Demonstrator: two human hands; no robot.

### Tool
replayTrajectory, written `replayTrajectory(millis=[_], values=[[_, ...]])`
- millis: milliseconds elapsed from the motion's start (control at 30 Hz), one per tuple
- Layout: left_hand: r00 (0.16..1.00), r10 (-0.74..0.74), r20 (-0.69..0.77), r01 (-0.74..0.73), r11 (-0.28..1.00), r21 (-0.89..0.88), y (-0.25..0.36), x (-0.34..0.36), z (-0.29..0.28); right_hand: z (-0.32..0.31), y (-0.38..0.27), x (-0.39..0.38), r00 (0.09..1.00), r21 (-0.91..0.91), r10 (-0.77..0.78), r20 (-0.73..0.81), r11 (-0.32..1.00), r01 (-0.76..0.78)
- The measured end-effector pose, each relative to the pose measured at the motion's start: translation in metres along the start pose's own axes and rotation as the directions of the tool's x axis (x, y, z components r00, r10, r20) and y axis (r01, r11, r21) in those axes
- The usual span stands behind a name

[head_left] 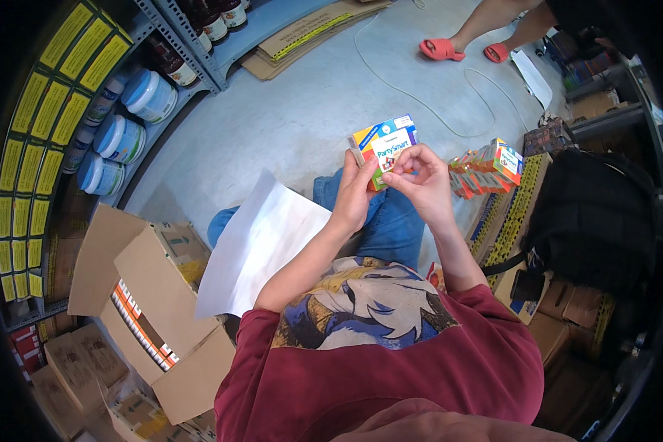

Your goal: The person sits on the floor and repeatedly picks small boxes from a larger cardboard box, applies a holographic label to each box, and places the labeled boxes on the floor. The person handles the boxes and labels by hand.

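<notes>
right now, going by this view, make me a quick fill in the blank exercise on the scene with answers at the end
1. While the right hand is at its front, the small colourful box is held by the ____ hand.
2. The open cardboard carton stands on the person's ____ side.
3. The other person's sandals are coloured ____.

Missing words: left; left; red

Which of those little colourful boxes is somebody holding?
The box in the left hand, near the picture's middle; the similar boxes are bunched together at the right, unheld.
</notes>
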State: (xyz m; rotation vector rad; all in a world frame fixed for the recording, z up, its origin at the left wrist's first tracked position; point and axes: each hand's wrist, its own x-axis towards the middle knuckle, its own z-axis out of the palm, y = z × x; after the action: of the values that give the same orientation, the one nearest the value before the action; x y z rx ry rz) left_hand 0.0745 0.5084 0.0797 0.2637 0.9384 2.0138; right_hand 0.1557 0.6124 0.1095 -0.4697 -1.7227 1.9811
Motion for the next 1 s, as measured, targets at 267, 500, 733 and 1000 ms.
replayTrajectory(millis=[267, 500, 733, 1000], values=[[0.999, 0.049, -0.01, -0.049, 0.999, 0.003, 0.0, -0.001, 0.007, 0.011, -0.006, -0.009, 0.968, -0.386, -0.217, -0.124, 0.909, 0.155], [0.969, 0.062, 0.239, -0.118, 0.967, 0.228, -0.016, 0.01, 0.041, -0.059, -0.03, -0.015, 0.899, -0.577, -0.345, -0.271, 0.806, 0.135], [0.913, -0.202, 0.355, 0.096, 0.951, 0.294, -0.026, 0.019, 0.058, -0.231, -0.003, -0.012, 0.638, -0.341, -0.281, -0.717, 0.94, 0.031], [0.964, 0.244, 0.104, -0.26, 0.791, 0.554, 0.101, -0.09, -0.051, -0.303, 0.039, 0.002, 0.622, -0.768, -0.474, -0.624, 0.521, -0.373]])
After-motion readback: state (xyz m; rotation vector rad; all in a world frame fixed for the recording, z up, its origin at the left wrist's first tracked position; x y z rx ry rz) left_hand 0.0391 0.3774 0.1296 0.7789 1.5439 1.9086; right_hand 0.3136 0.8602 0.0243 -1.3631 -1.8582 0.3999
